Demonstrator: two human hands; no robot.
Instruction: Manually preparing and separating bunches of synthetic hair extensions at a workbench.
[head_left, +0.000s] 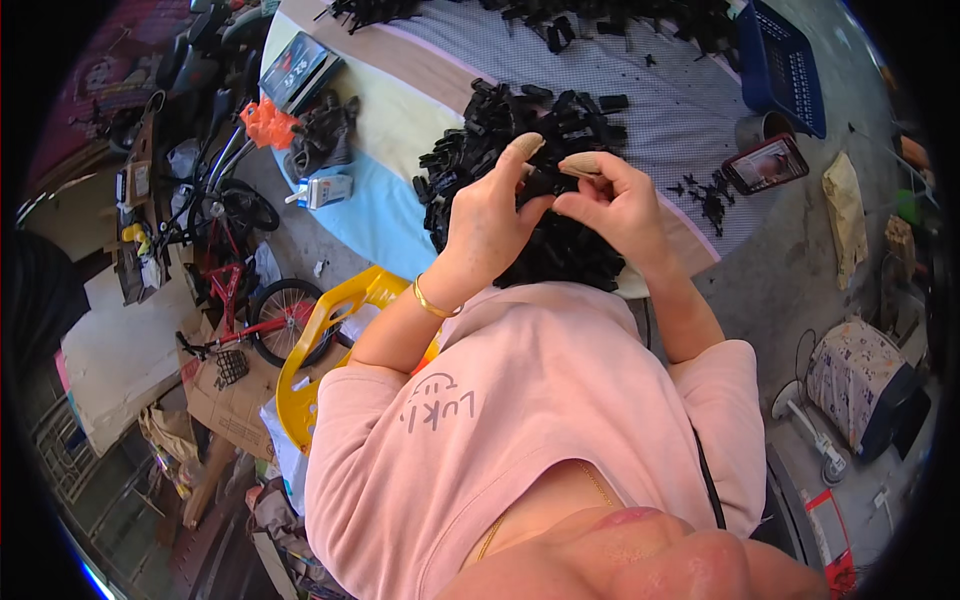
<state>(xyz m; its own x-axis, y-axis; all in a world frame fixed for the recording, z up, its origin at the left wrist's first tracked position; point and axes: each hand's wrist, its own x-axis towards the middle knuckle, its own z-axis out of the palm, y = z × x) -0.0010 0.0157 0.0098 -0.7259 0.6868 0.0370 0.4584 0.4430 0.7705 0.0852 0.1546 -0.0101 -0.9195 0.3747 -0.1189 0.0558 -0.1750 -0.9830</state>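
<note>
Over a heap of small black plastic parts (pixel 470 140), my two hands come close together. My left hand (pixel 485 220) curls thumb and index finger around a small black plastic part (pixel 541 183). From the other side my right hand (pixel 622 208) pinches at the same part with its thumb and index finger. Tan finger cots cover the index fingertips of both hands. The part's far details are hidden by my fingers and blend into the black heap. A gold bangle (pixel 431 302) circles my left wrist.
The heap lies on a cloth-covered table (pixel 400 215). More black parts (pixel 600 25) lie along its far side. At right are a blue basket (pixel 778 70), a phone (pixel 765 164) and small black pieces (pixel 708 200). Dark gloves (pixel 322 135) and an orange bag (pixel 268 124) sit left. A yellow chair (pixel 295 400) stands beside me.
</note>
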